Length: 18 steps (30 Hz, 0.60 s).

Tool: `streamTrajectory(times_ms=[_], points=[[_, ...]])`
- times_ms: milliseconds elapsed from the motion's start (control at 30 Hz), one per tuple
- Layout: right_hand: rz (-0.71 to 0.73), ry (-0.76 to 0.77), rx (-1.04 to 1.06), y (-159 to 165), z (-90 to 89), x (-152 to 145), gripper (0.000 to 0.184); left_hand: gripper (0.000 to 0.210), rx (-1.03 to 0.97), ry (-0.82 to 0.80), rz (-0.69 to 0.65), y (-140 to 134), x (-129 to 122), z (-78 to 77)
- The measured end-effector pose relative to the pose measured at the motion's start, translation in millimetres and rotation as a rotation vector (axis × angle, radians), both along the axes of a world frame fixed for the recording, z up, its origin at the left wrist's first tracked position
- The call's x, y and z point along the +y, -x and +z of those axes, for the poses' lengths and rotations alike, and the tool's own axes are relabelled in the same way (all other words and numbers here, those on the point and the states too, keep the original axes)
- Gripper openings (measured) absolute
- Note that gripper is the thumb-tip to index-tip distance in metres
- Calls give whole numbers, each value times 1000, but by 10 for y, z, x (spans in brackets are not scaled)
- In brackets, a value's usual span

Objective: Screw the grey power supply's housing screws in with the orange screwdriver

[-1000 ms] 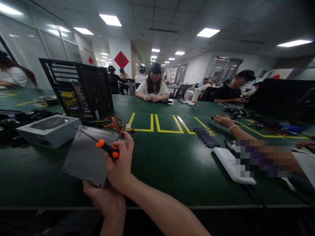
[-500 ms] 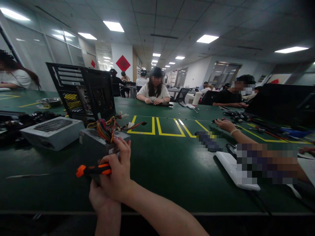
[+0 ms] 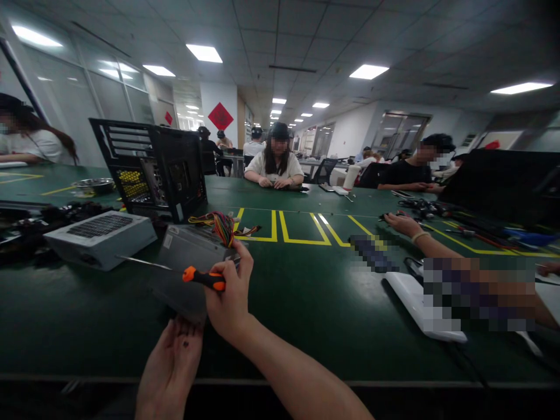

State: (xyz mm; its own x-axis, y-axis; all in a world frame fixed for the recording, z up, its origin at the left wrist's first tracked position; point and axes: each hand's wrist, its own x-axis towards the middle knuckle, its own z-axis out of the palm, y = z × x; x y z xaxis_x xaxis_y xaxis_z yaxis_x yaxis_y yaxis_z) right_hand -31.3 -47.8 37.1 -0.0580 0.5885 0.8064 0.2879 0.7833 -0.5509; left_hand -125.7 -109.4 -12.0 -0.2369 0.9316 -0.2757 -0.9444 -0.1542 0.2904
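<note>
A grey power supply (image 3: 186,251) stands tilted up off the table, with a bundle of coloured wires (image 3: 224,227) coming out at its top right. My right hand (image 3: 230,291) is closed round the orange and black handle of a screwdriver (image 3: 203,277), its metal shaft pointing left across the front of the box. The fingers of that hand also rest on the power supply's right edge. My left hand (image 3: 172,356) lies palm up below the box, fingers stretched out and their tips near its lower edge. On it sits a small dark piece (image 3: 186,344) that looks like a screw.
A second power supply (image 3: 100,236) lies left, before a black computer case (image 3: 151,169). Behind it is a metal bowl (image 3: 94,185). A white device (image 3: 422,309) and a co-worker's arm (image 3: 437,248) are at right. Another person (image 3: 275,157) sits opposite.
The power supply has been tipped up and turned, its wires swinging right. My right hand has moved right with the screwdriver. My left hand has come down and opened, showing the small dark piece.
</note>
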Motion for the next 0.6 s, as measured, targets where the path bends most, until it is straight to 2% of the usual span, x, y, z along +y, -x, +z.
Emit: streamTrajectory(times_ms=[133,233,333,400,433,533,600], points=[[0,-12,11,6,1,6,21,44,-14,173,60,-105,-24,208],[17,-21,25,-10,-3,25,20,42,-19,255,60,-79,-124,263],[26,-12,20,-30,-5,58,20,37,28,266,100,92,-298,256],[27,-2,0,-47,-5,60,22,37,9,354,209,256,-378,277],[29,-2,-14,-57,-7,50,22,36,13,311,222,345,-389,302],[85,-48,-79,-90,-26,-29,20,29,236,279,257,625,-289,408],[150,-105,-133,-96,-51,-106,18,24,494,371,426,818,-149,462]])
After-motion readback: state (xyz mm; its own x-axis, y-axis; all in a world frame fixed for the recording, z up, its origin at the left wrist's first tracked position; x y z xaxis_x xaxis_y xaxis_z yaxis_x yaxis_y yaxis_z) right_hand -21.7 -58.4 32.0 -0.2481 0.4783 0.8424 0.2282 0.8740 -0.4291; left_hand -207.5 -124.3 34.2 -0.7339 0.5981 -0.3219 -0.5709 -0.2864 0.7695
